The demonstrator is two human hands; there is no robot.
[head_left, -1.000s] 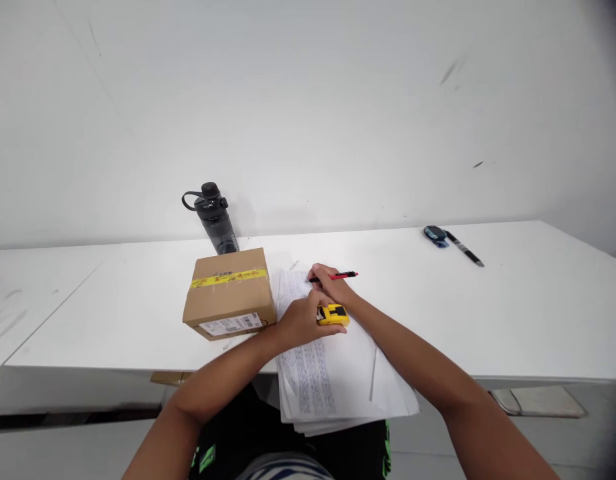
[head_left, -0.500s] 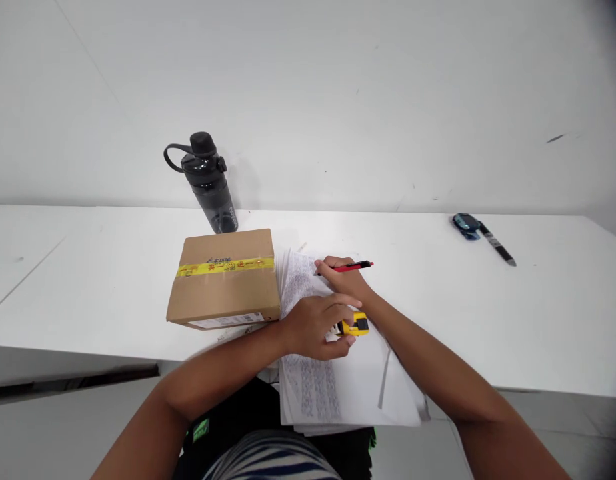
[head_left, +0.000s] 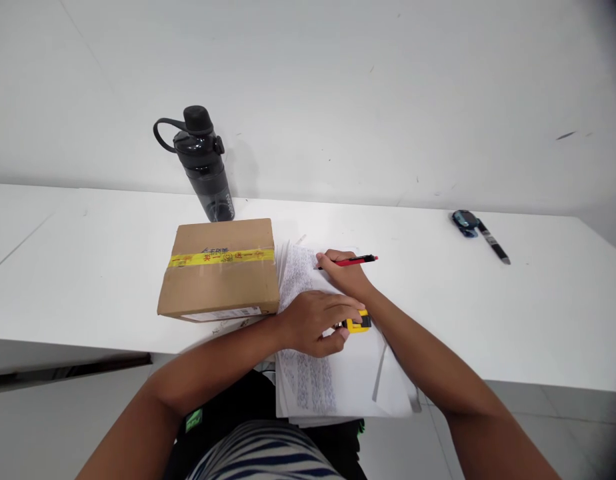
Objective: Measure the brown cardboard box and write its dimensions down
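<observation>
My right hand (head_left: 344,272) is closed around a red and black pen (head_left: 355,261), its fingers over the upper part of a stack of papers (head_left: 358,373) with dense handwriting down the left side. Lower on the same sheets lies my left hand (head_left: 315,323), thumb and fingers curled on a yellow and black tape measure (head_left: 359,321). The left fingers hide part of its case. My right forearm passes just beside the tape measure.
A cardboard box (head_left: 221,280) with yellow tape stands against the papers' left edge. Behind it is a black bottle (head_left: 203,163) with a loop handle. To the far right, a dark blue object (head_left: 465,222) touches a black marker-like pen (head_left: 494,242) on the white table (head_left: 518,313).
The view has tilted and shifted slightly. The left fingers have changed position a little on the tape measure. The pen is still in my right hand over the upper sheet.
</observation>
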